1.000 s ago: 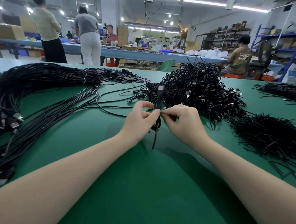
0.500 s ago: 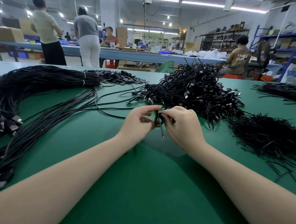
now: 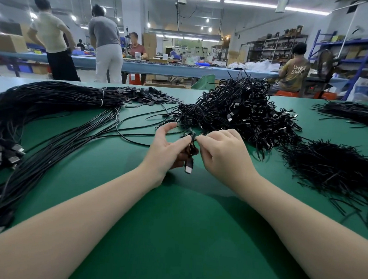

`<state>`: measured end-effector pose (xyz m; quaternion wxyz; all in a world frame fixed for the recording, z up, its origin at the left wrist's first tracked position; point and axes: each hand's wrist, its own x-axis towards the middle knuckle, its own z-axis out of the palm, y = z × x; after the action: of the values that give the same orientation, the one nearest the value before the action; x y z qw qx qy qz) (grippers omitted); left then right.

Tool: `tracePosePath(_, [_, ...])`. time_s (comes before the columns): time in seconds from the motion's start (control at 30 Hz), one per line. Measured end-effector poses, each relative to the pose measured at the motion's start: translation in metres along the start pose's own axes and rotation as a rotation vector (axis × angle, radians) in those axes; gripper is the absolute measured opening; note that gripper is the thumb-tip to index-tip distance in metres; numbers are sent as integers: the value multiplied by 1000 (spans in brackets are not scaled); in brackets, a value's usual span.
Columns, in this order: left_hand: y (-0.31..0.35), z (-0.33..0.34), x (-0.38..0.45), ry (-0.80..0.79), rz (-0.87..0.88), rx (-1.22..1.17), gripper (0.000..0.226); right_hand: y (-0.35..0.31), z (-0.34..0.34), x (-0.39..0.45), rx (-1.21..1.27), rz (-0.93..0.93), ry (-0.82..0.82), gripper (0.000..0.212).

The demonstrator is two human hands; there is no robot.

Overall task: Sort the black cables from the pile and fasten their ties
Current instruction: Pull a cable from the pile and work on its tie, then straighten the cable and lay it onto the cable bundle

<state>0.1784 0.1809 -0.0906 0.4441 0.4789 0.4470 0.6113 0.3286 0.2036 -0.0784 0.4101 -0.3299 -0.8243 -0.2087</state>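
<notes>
While securing the tie, holding coiled cable [image 3: 190, 147] above worktop [image 3: 183, 236]: left hand [image 3: 167, 148] grip closed around coil, right hand [image 3: 223, 153] pinching tie end.

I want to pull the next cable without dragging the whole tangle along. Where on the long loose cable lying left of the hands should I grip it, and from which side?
Probably best to pinch the loose cable on its bare curved stretch on the green table, coming from above on the left hand's side. There it lies alone on the mat, apart from the tangled pile; further right it runs into the tangle.
</notes>
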Motion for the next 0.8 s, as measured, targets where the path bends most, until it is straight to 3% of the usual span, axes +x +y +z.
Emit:
tracePosePath(0.07, [3, -1, 0, -20, -32, -76, 21, -2, 1, 0, -18, -27, 12, 11])
tracePosePath(0.17, [2, 1, 1, -48, 0, -78, 41, -3, 3, -2, 30, 59, -8, 11])
tracePosePath(0.27, [-4, 1, 1, -57, 110, 91, 49, 0, 3, -4, 69, 128, -22, 13])
tracePosePath(0.47, [-9, -5, 4, 54, 318, 369, 38, -1, 4, -4, 125, 152, -111, 17])
tracePosePath(0.8, [-8, -5, 5, 61, 331, 363, 46, 4, 4, 0, 316, 167, -70, 16])
